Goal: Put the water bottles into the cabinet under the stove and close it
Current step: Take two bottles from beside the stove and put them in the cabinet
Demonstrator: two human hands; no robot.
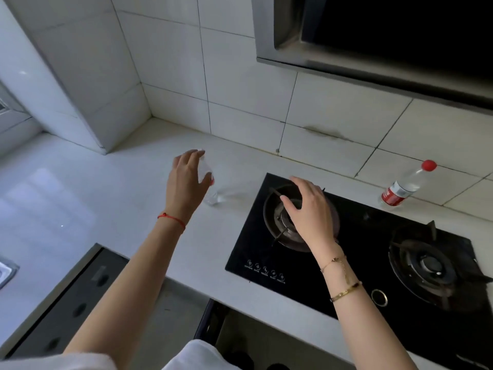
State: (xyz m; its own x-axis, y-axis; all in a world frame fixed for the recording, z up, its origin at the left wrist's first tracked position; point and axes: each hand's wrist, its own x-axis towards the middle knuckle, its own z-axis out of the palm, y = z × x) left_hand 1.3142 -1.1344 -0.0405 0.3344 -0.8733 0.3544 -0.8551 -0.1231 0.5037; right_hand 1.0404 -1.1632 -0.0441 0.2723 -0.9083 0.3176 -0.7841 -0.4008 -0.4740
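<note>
A clear water bottle [210, 193] with a red label stands on the white counter [120, 209], left of the black gas stove [354, 263]. My left hand [186, 182] covers most of it, fingers reaching up to its top; whether the hand grips it is hidden. My right hand [309, 209] hovers over the stove's left burner [280, 220], fingers spread and holding nothing. A second water bottle [405, 185], with a red cap and a red label, stands at the back right against the tiled wall. Below the stove the cabinet [240, 332] shows a dark opening.
A range hood [373, 36] hangs above the stove at the upper right. The stove's right burner [429, 265] lies near the right edge. A dark grey cabinet front [80, 303] shows below the counter at the left. A sink corner [5, 271] sits at the far left.
</note>
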